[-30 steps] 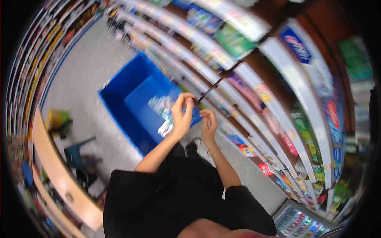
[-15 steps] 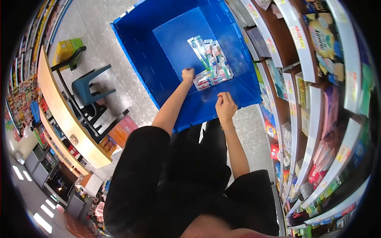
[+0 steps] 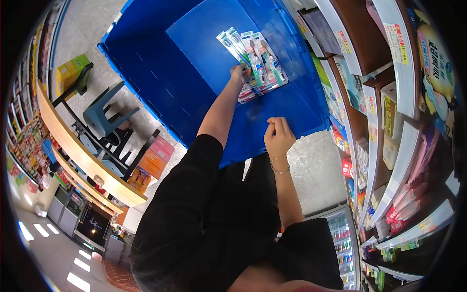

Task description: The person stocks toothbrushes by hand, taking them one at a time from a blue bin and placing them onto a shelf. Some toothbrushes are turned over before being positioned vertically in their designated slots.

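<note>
Several packs of toothbrushes lie overlapping on the bottom of a large blue crate. My left hand reaches into the crate from the near side, its fingers closed at the lower end of the packs on the left of the pile. Part of the grip is hidden by the hand. My right hand is held above the crate's near edge, fingers curled together and nothing visible in them. A thin bracelet circles that wrist.
Store shelves with packaged goods rise close on the right. On the left stand a blue-grey stool, a long light wooden counter and orange and pink boxes. A glass-fronted case is at the lower right.
My left hand has moved forward and right onto the toothbrush packs. My right hand stays curled near the crate's edge. The view has shifted, with the crate now further up and left.
</note>
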Motion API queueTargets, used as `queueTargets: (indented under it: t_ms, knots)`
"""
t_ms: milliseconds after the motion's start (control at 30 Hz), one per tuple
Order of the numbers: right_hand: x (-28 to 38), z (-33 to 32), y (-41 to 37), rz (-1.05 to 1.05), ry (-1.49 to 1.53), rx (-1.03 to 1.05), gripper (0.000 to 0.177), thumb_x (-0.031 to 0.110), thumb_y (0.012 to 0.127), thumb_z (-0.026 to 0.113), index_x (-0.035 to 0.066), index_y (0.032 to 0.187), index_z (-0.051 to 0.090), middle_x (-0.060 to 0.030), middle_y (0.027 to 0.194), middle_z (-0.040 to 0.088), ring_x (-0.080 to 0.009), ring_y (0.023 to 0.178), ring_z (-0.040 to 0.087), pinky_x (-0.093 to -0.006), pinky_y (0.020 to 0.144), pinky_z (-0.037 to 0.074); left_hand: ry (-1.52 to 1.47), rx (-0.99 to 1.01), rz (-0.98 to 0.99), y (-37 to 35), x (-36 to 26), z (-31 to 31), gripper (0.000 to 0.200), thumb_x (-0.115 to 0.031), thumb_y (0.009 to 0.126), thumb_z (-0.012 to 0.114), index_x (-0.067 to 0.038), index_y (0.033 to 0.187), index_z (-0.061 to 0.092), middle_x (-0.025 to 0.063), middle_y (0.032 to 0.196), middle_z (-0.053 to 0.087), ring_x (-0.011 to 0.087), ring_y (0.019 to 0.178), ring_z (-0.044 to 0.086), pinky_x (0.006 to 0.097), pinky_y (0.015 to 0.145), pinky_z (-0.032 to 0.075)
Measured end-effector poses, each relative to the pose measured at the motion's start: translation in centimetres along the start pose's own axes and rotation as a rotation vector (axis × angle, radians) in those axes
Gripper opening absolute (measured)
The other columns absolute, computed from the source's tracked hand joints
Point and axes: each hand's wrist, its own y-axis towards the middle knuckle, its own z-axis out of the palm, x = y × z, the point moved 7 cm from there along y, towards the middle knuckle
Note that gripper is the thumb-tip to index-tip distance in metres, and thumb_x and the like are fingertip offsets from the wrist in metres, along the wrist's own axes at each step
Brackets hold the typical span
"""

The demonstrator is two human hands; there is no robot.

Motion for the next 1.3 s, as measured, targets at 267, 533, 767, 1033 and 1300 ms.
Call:
queueTargets:
  t_ms: [267, 533, 767, 1033, 1300]
  knots:
    - [-0.1, 0.1, -0.1, -0.007, 0.008, 0.014, 0.012, -0.001, 0.076, 0.054, 0.010, 0.073, 0.060, -0.0011, 0.074, 0.062, -0.0198, 0.057, 0.060, -0.0272, 0.049, 0.046, 0.477, 0.039, 0.242, -1.8, -1.8, 2.2, 0.013, -0.009, 0.081, 0.064, -0.009, 0.074, 0.054, 0.0040, 0.060, 0.050, 0.0139, 0.046, 0.048, 0.0289, 0.039, 0.040]
    - [0.2, -0.1, -0.1, -0.053, 0.040, -0.012, 0.011, 0.001, 0.076, 0.055, 0.010, 0.075, 0.059, -0.0010, 0.074, 0.061, -0.0206, 0.058, 0.060, -0.0282, 0.050, 0.047, 0.867, -0.083, 0.674, -0.4, -5.2, -1.2, 0.011, -0.013, 0.082, 0.059, -0.004, 0.087, 0.063, 0.0145, 0.076, 0.055, 0.0292, 0.071, 0.056, 0.0386, 0.069, 0.047]
    - [0.6, -0.3, -0.1, -0.092, 0.029, 0.016, 0.008, 0.007, 0.077, 0.053, 0.014, 0.075, 0.057, -0.0018, 0.074, 0.058, -0.0241, 0.059, 0.059, -0.0339, 0.049, 0.046, 1.033, -0.066, 1.203, -21.8, -9.8, -1.0, 0.010, -0.010, 0.087, 0.050, -0.002, 0.093, 0.053, 0.0194, 0.090, 0.052, 0.0357, 0.081, 0.054, 0.0406, 0.073, 0.044]
    - [6.3, -13.8, 3.8, -0.077, 0.871, 0.015, 0.024, 0.005, 0.086, 0.052, -0.001, 0.107, 0.059, -0.0101, 0.102, 0.061, -0.0161, 0.091, 0.060, -0.0298, 0.075, 0.049, 0.765, 0.432, 1.264, -51.1, -4.3, 4.9, 0.011, -0.009, 0.094, 0.040, -0.001, 0.097, 0.047, 0.0060, 0.075, 0.046, 0.0117, 0.068, 0.044, 0.0289, 0.061, 0.038]
    - [14.1, -40.4, 2.3, -0.453, 1.091, -0.191, 0.039, 0.007, 0.091, 0.048, -0.004, 0.127, 0.041, -0.0155, 0.098, 0.064, -0.0185, 0.086, 0.064, -0.0306, 0.077, 0.051, 0.458, 1.252, 1.406, -73.5, 8.2, 14.0, 0.025, -0.010, 0.095, 0.039, 0.001, 0.117, 0.043, 0.0057, 0.095, 0.052, 0.0101, 0.086, 0.048, 0.0241, 0.076, 0.040]
